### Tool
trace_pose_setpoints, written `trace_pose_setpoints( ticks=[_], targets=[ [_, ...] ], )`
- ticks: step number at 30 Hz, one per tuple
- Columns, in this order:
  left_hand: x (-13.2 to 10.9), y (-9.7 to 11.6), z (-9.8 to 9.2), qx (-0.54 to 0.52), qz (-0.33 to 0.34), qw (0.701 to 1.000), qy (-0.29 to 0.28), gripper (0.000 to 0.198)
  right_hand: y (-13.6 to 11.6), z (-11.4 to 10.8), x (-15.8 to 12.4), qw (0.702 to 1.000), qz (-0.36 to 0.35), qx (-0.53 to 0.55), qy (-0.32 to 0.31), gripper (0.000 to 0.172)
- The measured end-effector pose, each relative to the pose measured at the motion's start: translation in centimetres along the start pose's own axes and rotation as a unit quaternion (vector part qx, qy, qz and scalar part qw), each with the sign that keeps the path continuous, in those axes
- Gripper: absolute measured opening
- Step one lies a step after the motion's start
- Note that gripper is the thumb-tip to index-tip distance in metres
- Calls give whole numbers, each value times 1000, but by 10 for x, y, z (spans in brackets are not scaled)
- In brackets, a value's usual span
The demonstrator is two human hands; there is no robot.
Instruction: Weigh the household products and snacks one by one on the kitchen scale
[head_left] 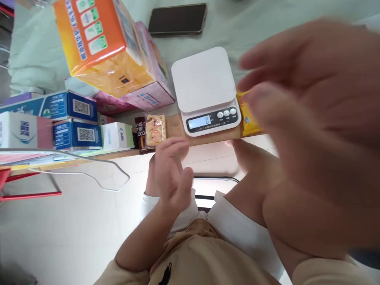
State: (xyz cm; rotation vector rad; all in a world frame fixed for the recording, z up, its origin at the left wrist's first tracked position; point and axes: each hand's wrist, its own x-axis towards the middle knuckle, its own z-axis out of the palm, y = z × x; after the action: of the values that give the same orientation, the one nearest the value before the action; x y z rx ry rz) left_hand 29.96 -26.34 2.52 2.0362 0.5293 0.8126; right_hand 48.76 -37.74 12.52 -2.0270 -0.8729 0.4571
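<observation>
A white kitchen scale (204,83) lies at the table's front edge, its lit display reading 0 and its platform bare. My right hand (308,99) is raised to the right of it, large and blurred, with thumb and fingers apart and nothing visible between them. Partly behind that thumb is a yellow packet (251,116) beside the scale. My left hand (173,174) hovers in front of the table edge, fingers loosely bent, thumb apart, holding nothing I can see. Closest to it are a wrapped biscuit (156,130) and a dark brown packet (141,134).
A phone (178,19) lies behind the scale. To the left stand an orange tissue pack (97,43), a pink box (152,95) and several blue and white boxes (78,132). A white cable (103,190) hangs off the edge near a red frame (32,196).
</observation>
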Motion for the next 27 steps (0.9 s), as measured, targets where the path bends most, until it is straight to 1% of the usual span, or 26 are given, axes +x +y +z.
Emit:
trace_pose_setpoints(
  ticks=[1,2,3,5,6,7,9,12,13,15,18,20,23,25,27],
  targets=[
    [-6,-8,-11,20,-16,999,32,35,-6,17,4,999,-41,-11,5,28],
    [-11,-15,-20,41,-34,997,57,34,-10,35,7,996,-76,-29,-27,27],
    [-15,-20,-28,64,-52,994,73,33,-14,54,9,993,-88,-42,-72,27],
    [-22,-26,-41,116,-80,987,78,33,-19,88,14,980,-94,-57,-169,32],
    [-24,-28,-45,140,-85,984,77,33,-21,101,17,973,-88,-64,-204,36],
    [-25,-28,-47,159,-83,981,74,34,-23,112,19,968,-81,-74,-227,40],
    [-26,-27,-49,186,-64,978,67,37,-27,125,23,962,-61,-105,-245,47],
    [-26,-26,-48,202,-51,977,54,40,-31,133,28,955,-30,-159,-248,52],
    [-26,-26,-48,201,-56,977,49,41,-31,134,30,953,-22,-173,-247,52],
    [-28,-28,-47,188,-74,978,44,43,-29,136,32,949,-12,-198,-247,46],
    [-32,-29,-47,147,-86,985,36,46,-27,139,33,945,-17,-216,-246,38],
    [-35,-27,-46,102,-64,992,38,47,-27,137,30,950,-36,-201,-235,39],
    [-37,-15,-38,16,-48,998,36,51,-30,128,25,970,-81,-137,-182,47],
    [-34,-6,-28,-49,-49,997,29,53,-31,117,25,982,-107,-97,-126,52],
    [-25,3,-14,-122,-54,991,25,50,-27,105,28,989,-107,-83,-64,54]
  ],
)
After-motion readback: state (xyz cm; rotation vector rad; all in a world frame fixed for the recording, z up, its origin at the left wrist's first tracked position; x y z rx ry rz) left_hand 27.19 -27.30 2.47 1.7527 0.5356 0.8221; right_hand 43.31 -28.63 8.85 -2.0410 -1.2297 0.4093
